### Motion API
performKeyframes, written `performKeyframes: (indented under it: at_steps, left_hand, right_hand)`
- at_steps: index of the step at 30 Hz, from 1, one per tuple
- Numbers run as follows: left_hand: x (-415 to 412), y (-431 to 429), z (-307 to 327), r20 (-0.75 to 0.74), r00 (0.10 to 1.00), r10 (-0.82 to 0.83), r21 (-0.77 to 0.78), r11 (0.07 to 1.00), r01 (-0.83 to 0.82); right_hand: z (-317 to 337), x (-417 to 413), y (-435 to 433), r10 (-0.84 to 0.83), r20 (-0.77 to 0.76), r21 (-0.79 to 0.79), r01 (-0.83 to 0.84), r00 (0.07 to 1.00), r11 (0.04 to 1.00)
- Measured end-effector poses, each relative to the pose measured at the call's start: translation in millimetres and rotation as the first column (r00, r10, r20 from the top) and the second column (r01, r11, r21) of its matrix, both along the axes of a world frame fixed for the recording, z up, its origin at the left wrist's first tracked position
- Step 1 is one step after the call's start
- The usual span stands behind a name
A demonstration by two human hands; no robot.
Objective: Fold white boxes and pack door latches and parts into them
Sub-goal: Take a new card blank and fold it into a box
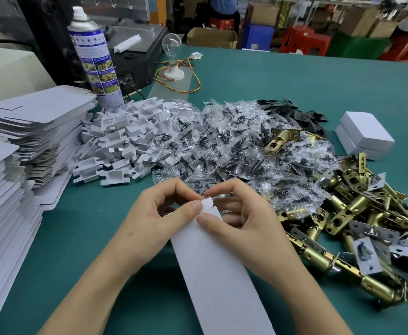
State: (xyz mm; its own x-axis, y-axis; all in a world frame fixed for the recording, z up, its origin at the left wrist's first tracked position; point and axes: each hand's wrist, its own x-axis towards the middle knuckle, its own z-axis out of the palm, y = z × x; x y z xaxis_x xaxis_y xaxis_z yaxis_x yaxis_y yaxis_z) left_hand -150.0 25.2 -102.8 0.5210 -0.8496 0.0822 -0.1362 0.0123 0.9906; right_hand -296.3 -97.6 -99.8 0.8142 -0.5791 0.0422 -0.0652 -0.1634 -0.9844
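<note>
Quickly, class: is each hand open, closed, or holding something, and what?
Left hand: closed, pinching the white box blank at its end tab.
Right hand: closed, pinching the same blank.

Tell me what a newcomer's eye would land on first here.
Centre foreground, the left hand and right hand pinch the tabbed end of a flat white box blank. Right of them sprawls a heap of brass door latches; behind them lies a glittering mound of clear bags of dark parts, and tall stacks of flat blanks fill the left edge.
</note>
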Motion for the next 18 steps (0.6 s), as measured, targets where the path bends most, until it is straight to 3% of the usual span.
performKeyframes:
  at_steps: [18]
  left_hand:
    - [4.2, 4.4, 3.2, -0.071, 0.997, -0.020, 0.144, 0.989, 0.030]
  right_hand:
    - [-1.3, -2.9, -2.2, 0.073, -0.082, -0.033, -0.076, 0.994, 0.997]
